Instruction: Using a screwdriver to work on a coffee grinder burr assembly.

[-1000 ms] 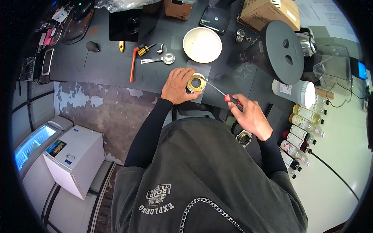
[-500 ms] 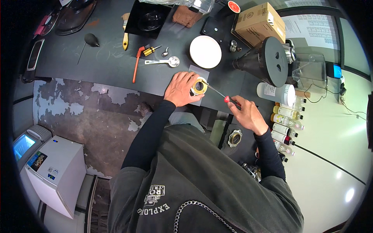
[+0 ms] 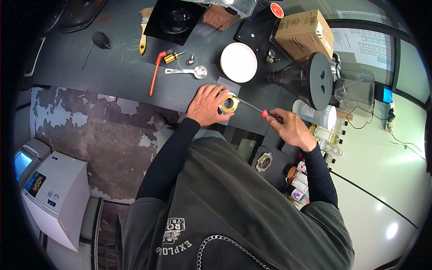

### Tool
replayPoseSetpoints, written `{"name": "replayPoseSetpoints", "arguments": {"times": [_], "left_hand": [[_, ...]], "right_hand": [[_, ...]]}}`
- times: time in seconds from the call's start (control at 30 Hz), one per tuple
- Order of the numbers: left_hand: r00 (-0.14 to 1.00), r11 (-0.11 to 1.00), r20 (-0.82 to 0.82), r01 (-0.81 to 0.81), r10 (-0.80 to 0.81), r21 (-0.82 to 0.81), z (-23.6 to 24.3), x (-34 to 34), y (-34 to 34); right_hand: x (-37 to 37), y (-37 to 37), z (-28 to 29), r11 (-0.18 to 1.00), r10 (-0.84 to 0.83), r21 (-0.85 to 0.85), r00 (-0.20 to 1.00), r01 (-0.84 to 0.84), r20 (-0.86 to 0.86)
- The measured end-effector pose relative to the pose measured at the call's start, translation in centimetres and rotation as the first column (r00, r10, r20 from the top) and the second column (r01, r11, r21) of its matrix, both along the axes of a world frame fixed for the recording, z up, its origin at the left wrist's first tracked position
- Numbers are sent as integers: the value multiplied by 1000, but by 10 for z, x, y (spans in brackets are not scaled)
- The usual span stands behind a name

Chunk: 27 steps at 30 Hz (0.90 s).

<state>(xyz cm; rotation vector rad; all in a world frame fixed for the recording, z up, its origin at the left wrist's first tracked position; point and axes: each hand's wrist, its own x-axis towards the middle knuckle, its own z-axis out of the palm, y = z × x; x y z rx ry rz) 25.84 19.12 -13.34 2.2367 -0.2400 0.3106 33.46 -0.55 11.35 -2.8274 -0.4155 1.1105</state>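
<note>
My left hand (image 3: 208, 105) is closed round a small round metal part with a brass-coloured ring (image 3: 230, 104) and a dark hole in its middle. That part is over a grey mat (image 3: 230, 84) at the table's near edge. In my right hand (image 3: 291, 129) is a screwdriver (image 3: 252, 106) with a red and black handle and a long thin shaft. Its tip meets the rim of the brass ring at the upper right. Just beyond the hands lies a white round plate (image 3: 239, 62). To its left rests a metal spoon (image 3: 200, 71).
Left of the plate lie a yellow-handled screwdriver (image 3: 171, 57), an orange-handled tool (image 3: 155, 74), a brush (image 3: 143, 38) and a rubber blower (image 3: 101, 40). A black hopper (image 3: 310, 81), a cardboard box (image 3: 303, 33) and a white tub (image 3: 312, 113) stand at right. Another toothed ring (image 3: 263, 162) lies below, near several bottles (image 3: 330, 135).
The view has shifted slightly. Both hands keep their grips, and the screwdriver's tip stays at the ring's rim. The ring's face appears tilted a little more toward me.
</note>
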Motion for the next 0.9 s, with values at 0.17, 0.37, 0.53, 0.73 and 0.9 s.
{"name": "replayPoseSetpoints", "arguments": {"times": [0.17,0.37,0.53,0.73,0.9], "left_hand": [[1000,1000,-11,4,-4,-4,-1,2,1],[1000,1000,-17,4,-4,-11,1,1,0],[1000,1000,3,-6,6,-16,0,1,0],[1000,1000,24,-9,9,-25,-3,-1,0],[1000,1000,28,-6,7,-29,-2,-2,1]], "right_hand": [[0,-2,-2,999,-40,14,999,40,-11],[-3,-3,-2,999,-29,21,1000,29,-8],[-5,-6,-5,999,-7,31,1000,6,26],[-12,3,-1,1000,9,22,998,-10,59],[-12,11,2,1000,-14,-18,1000,14,19]]}}
